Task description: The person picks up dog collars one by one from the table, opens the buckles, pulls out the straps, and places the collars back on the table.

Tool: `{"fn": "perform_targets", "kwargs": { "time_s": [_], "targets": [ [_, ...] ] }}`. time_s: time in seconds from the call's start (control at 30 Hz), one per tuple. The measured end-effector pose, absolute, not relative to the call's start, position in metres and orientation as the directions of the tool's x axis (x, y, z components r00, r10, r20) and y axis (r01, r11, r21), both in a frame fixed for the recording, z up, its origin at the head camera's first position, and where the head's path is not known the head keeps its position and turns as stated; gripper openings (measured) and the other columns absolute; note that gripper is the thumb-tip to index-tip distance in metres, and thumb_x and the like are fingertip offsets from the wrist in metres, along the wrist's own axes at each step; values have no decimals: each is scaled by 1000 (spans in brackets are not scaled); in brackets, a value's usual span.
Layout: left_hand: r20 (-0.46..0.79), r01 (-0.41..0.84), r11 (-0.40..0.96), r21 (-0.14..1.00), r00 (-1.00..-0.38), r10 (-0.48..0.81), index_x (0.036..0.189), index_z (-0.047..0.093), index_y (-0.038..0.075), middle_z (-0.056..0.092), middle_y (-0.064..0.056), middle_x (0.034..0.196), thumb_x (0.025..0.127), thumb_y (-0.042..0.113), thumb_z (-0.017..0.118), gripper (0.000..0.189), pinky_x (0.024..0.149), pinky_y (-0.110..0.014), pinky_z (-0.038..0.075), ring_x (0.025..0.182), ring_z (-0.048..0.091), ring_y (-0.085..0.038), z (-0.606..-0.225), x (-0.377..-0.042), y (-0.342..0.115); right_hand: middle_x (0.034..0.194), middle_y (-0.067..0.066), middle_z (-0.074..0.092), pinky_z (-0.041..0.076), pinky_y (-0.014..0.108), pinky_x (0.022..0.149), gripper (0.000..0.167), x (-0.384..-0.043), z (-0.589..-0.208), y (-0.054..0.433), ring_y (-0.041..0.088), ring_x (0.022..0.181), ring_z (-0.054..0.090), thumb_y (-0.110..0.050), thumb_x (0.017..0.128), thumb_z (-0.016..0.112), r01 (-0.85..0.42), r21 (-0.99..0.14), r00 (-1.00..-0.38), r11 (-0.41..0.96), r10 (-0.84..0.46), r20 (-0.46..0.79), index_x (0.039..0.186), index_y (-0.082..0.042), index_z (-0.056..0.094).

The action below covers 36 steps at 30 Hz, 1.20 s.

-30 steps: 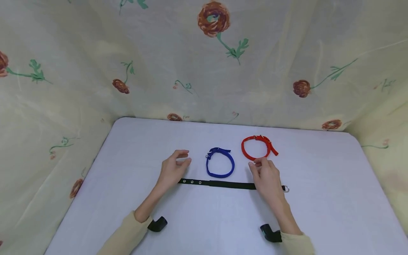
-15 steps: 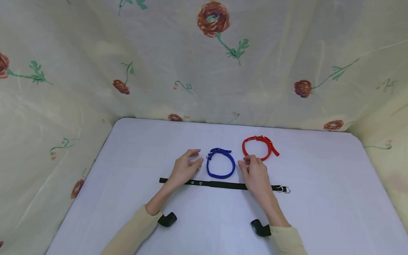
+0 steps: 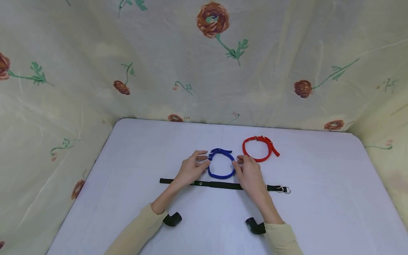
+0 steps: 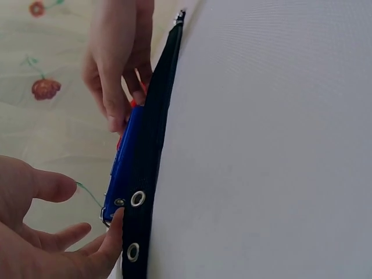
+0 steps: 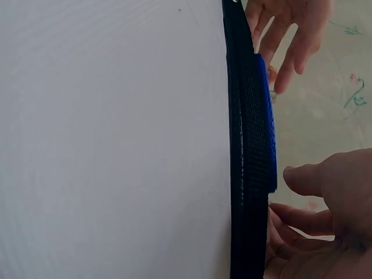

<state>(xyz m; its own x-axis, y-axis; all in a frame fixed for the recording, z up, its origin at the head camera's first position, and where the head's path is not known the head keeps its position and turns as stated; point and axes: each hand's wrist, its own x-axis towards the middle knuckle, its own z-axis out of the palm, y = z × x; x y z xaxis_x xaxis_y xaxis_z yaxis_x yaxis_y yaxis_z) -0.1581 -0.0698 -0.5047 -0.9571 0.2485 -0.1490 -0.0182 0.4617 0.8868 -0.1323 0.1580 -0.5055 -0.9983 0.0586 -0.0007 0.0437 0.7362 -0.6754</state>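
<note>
A buckled blue collar [image 3: 221,176] lies as a loop on the white table between both hands. My left hand [image 3: 190,170] is at its left side, by the small metal ring; the thumb and fingers are spread apart in the left wrist view. At the loop's right side is my right hand [image 3: 250,176], its thumb apart from the fingers in the right wrist view. Whether either hand touches the collar is unclear. A black collar [image 3: 223,185] lies stretched out straight under the wrists, its eyelets [image 4: 138,199] to the left and its buckle [image 3: 280,189] to the right.
A buckled red collar [image 3: 262,159] lies in a loop behind my right hand. The white table [image 3: 322,198] ends at a flowered curtain [image 3: 255,92] at the back and sides. Dark cameras [image 3: 172,219] sit on both wrists.
Both hands have moved inward, the left to the right and the right to the left, from above the black collar's ends to the blue collar's sides. The collars lie where they were.
</note>
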Motion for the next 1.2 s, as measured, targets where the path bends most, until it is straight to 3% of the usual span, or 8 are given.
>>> {"fn": "perform_targets", "kwargs": {
  "time_s": [0.17,0.37,0.63,0.93,1.2],
  "targets": [
    [-148,-17,449,893,-955,258,153,54,9,66,-24,148,110,26,64,48,91,-43,66,113,79,-34,-506,-156,-67,121,22,71,64,44,87,40,-133,-507,155,32,101,70,-21,108,67,27,-665,-999,747,40,3,137,7,64],
    [-144,-25,434,901,-960,242,152,55,9,68,-24,144,110,24,64,46,91,-42,66,115,78,-35,-504,-156,-64,119,22,72,64,43,84,38,-132,-504,154,32,102,71,-17,106,70,8,-661,-1000,750,25,17,136,7,65],
    [-156,-78,381,921,-972,177,149,57,11,71,-20,139,108,21,67,43,87,-37,66,103,81,-31,-494,-149,-67,121,22,70,67,42,81,39,-124,-494,150,31,99,77,-15,105,71,-7,-704,-999,710,31,42,138,4,65],
    [-192,-135,292,947,-966,175,151,57,12,71,-16,131,108,19,67,45,91,-37,66,105,81,-27,-484,-130,-84,119,17,73,58,21,74,38,-100,-473,144,23,88,73,-15,101,78,-118,-718,-984,686,16,177,136,-3,67],
    [-194,-128,289,949,-958,210,151,58,7,69,-21,130,110,26,65,45,93,-37,66,95,82,-25,-479,-114,-93,122,13,73,58,19,76,43,-74,-455,138,19,91,71,-18,100,79,-152,-712,-981,685,-15,195,139,-8,66]
  ]
}}
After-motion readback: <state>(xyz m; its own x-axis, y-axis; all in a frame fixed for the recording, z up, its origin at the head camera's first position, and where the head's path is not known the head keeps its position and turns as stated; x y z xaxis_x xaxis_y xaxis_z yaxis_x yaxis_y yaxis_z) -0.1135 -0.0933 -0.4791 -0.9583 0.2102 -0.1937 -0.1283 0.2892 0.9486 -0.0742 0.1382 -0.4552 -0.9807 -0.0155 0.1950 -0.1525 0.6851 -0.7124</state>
